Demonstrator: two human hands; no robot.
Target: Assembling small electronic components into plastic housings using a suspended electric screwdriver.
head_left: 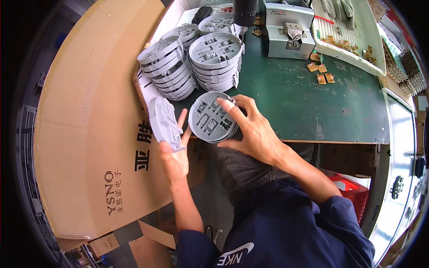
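My left hand (174, 164) holds a light grey round plastic housing (163, 119), tilted up on its edge beside the bench's left side. Its thumb and fingers grip the lower rim. My right hand (259, 134) is closed round the right side of a short stack of matching round housings (206, 111) at the bench's front edge; the thumb is at the near rim and a fingertip with a pale wrap rests on the top piece. That top piece lies face up, showing moulded slots and small dark fittings. Behind stand a tall right stack (215, 51) and a leaning left stack (166, 67) of the same housings.
A big cardboard box (89, 111) stands against the bench's left side. On the green bench (304, 107) are a grey metal machine (289, 33), small copper-coloured boards (318, 68) and a white tray (353, 60) with gloves. A red crate (353, 194) sits under the bench.
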